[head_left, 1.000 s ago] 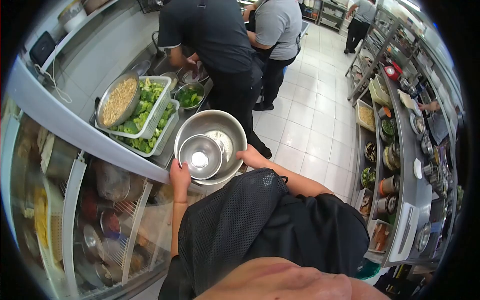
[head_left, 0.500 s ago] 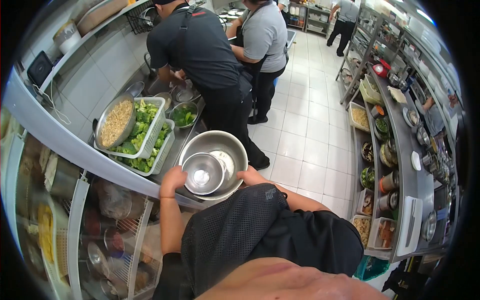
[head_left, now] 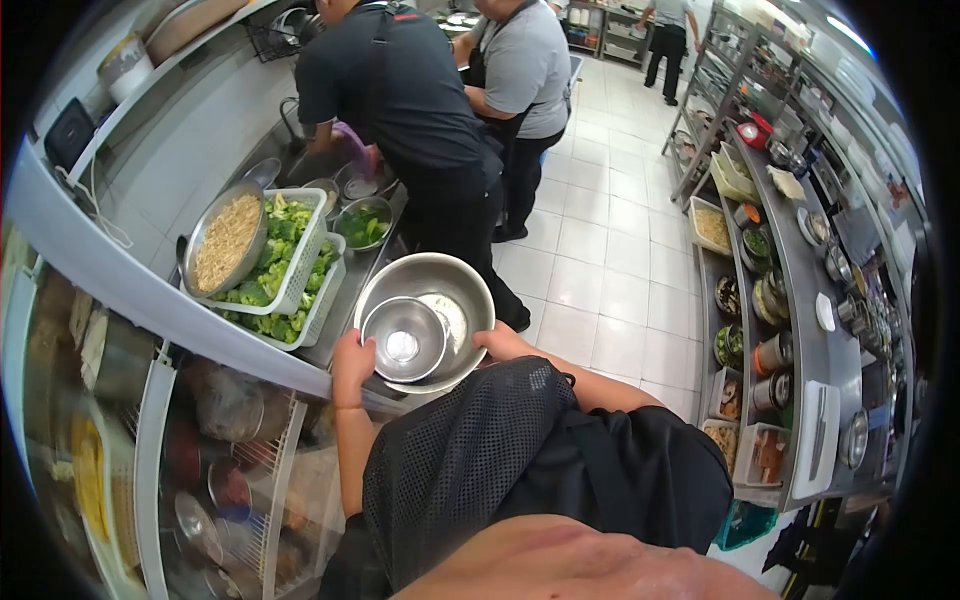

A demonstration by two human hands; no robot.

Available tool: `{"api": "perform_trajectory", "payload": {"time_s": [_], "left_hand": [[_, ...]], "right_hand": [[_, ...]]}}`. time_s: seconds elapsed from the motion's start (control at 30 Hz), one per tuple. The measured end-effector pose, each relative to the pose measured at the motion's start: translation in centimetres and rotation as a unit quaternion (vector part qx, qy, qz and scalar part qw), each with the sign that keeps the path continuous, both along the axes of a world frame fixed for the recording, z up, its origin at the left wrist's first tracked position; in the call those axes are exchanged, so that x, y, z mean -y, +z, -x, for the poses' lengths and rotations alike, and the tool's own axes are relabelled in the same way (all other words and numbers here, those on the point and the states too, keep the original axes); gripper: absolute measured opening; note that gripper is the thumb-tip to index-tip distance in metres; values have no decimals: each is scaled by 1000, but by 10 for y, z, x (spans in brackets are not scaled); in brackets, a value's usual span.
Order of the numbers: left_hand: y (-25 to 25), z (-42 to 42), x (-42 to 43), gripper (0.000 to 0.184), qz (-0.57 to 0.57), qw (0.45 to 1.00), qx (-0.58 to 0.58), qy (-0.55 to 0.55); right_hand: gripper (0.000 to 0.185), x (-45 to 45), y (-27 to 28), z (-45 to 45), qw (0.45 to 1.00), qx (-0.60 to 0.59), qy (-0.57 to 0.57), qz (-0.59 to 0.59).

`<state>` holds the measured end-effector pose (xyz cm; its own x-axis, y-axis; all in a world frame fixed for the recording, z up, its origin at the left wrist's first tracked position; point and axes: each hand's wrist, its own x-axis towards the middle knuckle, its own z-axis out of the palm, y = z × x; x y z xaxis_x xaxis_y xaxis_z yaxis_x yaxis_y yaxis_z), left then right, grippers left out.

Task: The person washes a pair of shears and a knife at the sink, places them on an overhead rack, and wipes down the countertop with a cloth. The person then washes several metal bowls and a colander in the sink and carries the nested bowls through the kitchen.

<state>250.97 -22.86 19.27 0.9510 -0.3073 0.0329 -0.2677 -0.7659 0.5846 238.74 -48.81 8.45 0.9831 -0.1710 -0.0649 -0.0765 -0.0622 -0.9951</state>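
Between my two hands is a large steel mixing bowl (head_left: 465, 350). A smaller steel bowl (head_left: 405, 335) sits inside it, toward the left, and looks bare inside. My left hand (head_left: 353, 356) grips the large bowl's left rim, its thumb near the small bowl's edge. My right hand (head_left: 500, 342) is closed on the right rim, thumb over the edge and the other fingers hidden beneath. Pale residue or a reflection shows on the large bowl's bottom; I cannot tell which.
On the left counter, white baskets (head_left: 300, 290) hold broccoli (head_left: 285, 235), with a pan of shredded pale food (head_left: 228, 243) on top. A co-worker in black (head_left: 400, 110) stands at the sink, another in grey (head_left: 525, 75) beyond. Steel shelving (head_left: 770, 240) lines the right; a glass-fronted fridge (head_left: 230, 470) is lower left.
The bowls have shifted very slightly up and left in view with my hands still on the large one. The nearest co-worker now has something purple at the hands.
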Motion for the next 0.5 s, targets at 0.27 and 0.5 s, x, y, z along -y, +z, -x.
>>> {"api": "perform_trajectory", "payload": {"time_s": [0.27,0.5], "left_hand": [[-5,0,0,31,-8,999,-27,-21],[2,4,3,34,-7,1000,-18,-13]], "right_hand": [[28,0,12,13,999,-35,13,-17],[31,1,32,7,997,-57,0,-45]]}}
